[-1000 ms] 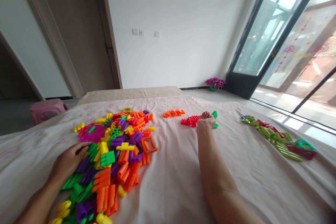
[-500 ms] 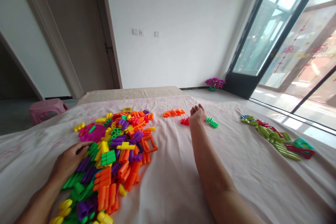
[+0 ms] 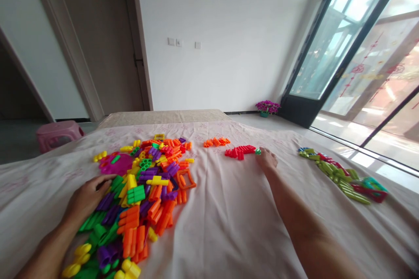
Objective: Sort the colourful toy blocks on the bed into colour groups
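Observation:
My left hand (image 3: 90, 195) rests at the left side of a large pile of plastic building blocks (image 3: 135, 194) in orange, purple, yellow and green. Its index finger lies stretched over green blocks, with a gap above the thumb. Farther out on the cloth, my right hand (image 3: 267, 158) is closed over green blocks (image 3: 258, 151); most of them are hidden beneath its fingers. Just left of it lies a row of red blocks (image 3: 241, 151). Beyond the red row sits a small group of orange blocks (image 3: 216, 141).
At the right, a long group of light green, red and blue blocks (image 3: 337, 172) lies on the pale tablecloth (image 3: 216, 218). A magenta piece (image 3: 119, 164) and an orange square frame (image 3: 186, 179) edge the pile. A pink stool (image 3: 60, 135) stands beyond the left edge.
My right hand has moved right, from the red blocks onto the green blocks, uncovering the red row. My left hand has stayed at the pile.

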`<state>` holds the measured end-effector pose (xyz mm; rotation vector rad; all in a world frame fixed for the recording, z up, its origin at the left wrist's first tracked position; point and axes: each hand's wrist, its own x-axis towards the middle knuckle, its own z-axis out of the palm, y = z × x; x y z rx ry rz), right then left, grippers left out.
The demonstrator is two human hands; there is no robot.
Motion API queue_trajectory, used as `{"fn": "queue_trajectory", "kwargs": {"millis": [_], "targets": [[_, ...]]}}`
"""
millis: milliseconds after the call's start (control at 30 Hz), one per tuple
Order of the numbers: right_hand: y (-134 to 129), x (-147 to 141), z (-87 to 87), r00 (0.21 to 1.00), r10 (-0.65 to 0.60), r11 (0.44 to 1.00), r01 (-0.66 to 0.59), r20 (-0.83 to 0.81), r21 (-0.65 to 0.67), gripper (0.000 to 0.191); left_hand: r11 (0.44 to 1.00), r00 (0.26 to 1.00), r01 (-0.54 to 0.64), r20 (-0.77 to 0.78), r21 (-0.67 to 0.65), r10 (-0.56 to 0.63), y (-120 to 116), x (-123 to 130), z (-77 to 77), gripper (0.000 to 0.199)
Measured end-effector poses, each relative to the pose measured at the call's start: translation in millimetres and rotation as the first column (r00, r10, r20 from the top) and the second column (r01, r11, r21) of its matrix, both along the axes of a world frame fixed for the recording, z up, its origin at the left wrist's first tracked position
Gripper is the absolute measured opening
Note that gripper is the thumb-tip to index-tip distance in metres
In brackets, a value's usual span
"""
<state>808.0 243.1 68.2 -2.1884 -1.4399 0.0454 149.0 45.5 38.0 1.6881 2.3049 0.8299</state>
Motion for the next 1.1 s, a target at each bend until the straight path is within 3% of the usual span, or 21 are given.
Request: {"fn": "queue_trajectory", "kwargs": {"millis": [167, 300, 433, 567, 667, 800, 1100], "targets": [[-15, 16, -11.0, 0.984, 0.024, 0.998, -0.014, 0.177, -0.061, 0.047, 1.0, 1.0, 0.008, 0.007, 0.001, -0.008, -2, 2, 1.8, 0.047], [-30, 16, 0.6, 0.973, 0.086, 0.986, -0.051, 0.215, -0.161, 0.046, 1.0, 1.0, -0.014, 0.005, -0.024, 0.014, -1, 0, 0.8, 0.047], [-42, 14, 14.8, 0.986, 0.125, 0.972, -0.098, 0.115, -0.213, 0.045, 0.999, 1.0, -0.017, -0.004, -0.036, 0.016, 0, -1, 0.8, 0.049], [-41, 17, 14.4, 0.993, 0.094, 0.995, -0.096, 0.066, 0.016, 0.05, 0.999, 1.0, -0.002, -0.006, -0.04, 0.002, -1, 1, 3.5, 0.049], [-35, 19, 2.3, 0.969, 0.235, 0.959, -0.244, 0.078, 0.141, 0.05, 0.999, 1.0, -0.011, -0.001, -0.053, 0.011, -2, 4, 5.6, 0.049], [-26, 24, -12.2, 0.914, 0.386, 0.917, -0.395, 0.127, 0.053, 0.047, 0.998, 1.0, -0.014, 0.007, -0.055, 0.015, -3, 5, 6.4, 0.047], [-35, 12, -1.3, 0.92, 0.367, 0.929, -0.356, 0.137, -0.1, 0.05, 1.0, 1.0, -0.024, 0.006, -0.014, 0.024, -3, 8, 9.4, 0.045]]}}
